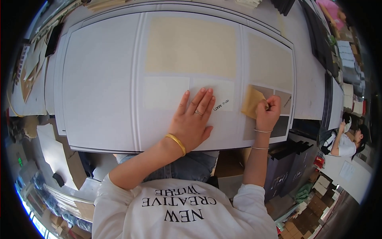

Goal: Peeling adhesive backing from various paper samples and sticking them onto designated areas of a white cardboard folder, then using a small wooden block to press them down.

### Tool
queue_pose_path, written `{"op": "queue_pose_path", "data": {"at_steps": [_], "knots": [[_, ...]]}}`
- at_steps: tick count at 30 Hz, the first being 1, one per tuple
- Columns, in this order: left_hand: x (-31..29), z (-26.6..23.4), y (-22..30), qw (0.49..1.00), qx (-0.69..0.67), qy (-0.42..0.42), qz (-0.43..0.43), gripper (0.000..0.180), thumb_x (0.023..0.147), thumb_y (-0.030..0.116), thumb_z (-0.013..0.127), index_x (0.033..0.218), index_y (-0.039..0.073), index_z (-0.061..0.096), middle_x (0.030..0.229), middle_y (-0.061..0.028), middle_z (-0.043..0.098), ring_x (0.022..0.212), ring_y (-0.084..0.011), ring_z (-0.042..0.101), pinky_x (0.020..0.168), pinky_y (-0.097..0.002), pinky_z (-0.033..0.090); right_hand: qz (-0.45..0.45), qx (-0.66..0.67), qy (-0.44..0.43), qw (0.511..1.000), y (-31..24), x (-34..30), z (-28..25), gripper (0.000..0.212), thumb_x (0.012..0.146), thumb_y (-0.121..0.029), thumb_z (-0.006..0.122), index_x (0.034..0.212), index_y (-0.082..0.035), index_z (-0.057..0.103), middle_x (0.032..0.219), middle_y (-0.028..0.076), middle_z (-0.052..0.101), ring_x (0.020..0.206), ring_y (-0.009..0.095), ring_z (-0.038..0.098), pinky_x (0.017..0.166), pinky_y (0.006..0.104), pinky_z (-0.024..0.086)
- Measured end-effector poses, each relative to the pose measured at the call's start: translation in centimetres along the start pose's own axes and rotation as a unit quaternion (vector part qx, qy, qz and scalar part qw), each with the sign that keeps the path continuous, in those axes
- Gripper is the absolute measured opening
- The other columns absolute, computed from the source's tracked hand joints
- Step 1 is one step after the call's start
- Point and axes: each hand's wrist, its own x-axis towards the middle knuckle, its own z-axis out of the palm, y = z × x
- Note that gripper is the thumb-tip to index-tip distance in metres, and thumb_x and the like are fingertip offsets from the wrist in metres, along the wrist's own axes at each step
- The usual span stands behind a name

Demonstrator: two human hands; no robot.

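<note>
A large white creased board (103,83) lies across the table before me, with flat colour swatches on it. My left hand (197,109) rests palm down, fingers spread, over the lower edge of a white swatch (219,85) bearing small black marks. Above it sits a big cream swatch (191,46). My right hand (268,109) is closed in a pinch on a tan sheet of paper (251,101), whose free end stands out to the left. The sheet partly covers the grey-brown swatches on the right panel. A dark grey swatch (281,126) lies beside my right wrist.
More boards are stacked beneath this one. A black phone-like object (54,40) lies at the left among paper scraps (34,65). Dark bags (286,163) stand below the table's right edge, near an open cardboard box (230,161). Another person (346,139) sits at far right.
</note>
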Motion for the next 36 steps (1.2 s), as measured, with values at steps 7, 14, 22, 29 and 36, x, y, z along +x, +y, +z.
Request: {"op": "queue_pose_path", "data": {"at_steps": [7,14,22,29,36], "knots": [[5.4,2.0,1.2,0.997,0.052,0.003,0.051,0.072,0.087,0.038,0.049,0.141,-0.005,0.029,0.152,-0.018,0.02,0.143,-0.0287,0.014,0.116,-0.0419,0.01,0.027,0.197,0.048,0.979,1.7,0.8,-0.3,0.014,0.083,0.005,0.054,0.087,-0.006,0.047,0.083,-0.001,0.046,0.074,0.005,0.044,0.068,0.0192,0.04],[4.3,2.2,0.8,0.99,0.044,-0.016,0.135,0.069,0.092,0.041,0.045,0.143,-0.003,0.027,0.153,-0.0162,0.02,0.143,-0.0276,0.015,0.116,-0.0399,0.01,0.031,0.248,0.15,0.957,3.0,-1.8,-4.6,0.015,0.093,-0.012,0.056,0.107,-0.005,0.053,0.09,0.005,0.058,0.066,0.008,0.054,0.046,0.0181,0.039],[-2.0,0.1,-0.9,0.999,-0.016,-0.018,0.04,0.087,0.08,0.05,0.06,0.142,-0.002,0.028,0.152,-0.0161,0.021,0.142,-0.0268,0.018,0.116,-0.0398,0.012,0.178,0.074,0.454,0.87,14.3,-13.0,-13.5,0.024,0.092,-0.013,0.057,0.113,-0.003,0.05,0.089,0.008,0.062,0.056,0.011,0.05,0.042,0.0203,0.034],[-6.0,-1.8,-1.8,0.997,0.017,-0.073,0.017,0.1,0.071,0.063,0.062,0.142,0.001,0.03,0.152,-0.0123,0.022,0.142,-0.0252,0.018,0.115,-0.0495,0.008,0.645,0.201,0.304,0.671,30.0,-25.0,-8.9,0.026,0.091,-0.028,0.057,0.112,-0.013,0.053,0.098,0.01,0.057,0.072,0.022,0.059,0.065,0.0386,0.051],[-5.9,-1.5,-1.8,0.998,0.008,-0.054,0.037,0.099,0.072,0.063,0.062,0.146,0.009,0.026,0.153,-0.0078,0.021,0.141,-0.0237,0.02,0.113,-0.052,0.01,0.439,0.161,0.423,0.776,37.1,-20.4,-17.3,0.02,0.088,-0.032,0.057,0.097,-0.014,0.052,0.077,0.01,0.062,0.058,0.023,0.061,0.046,0.0276,0.05]]}}
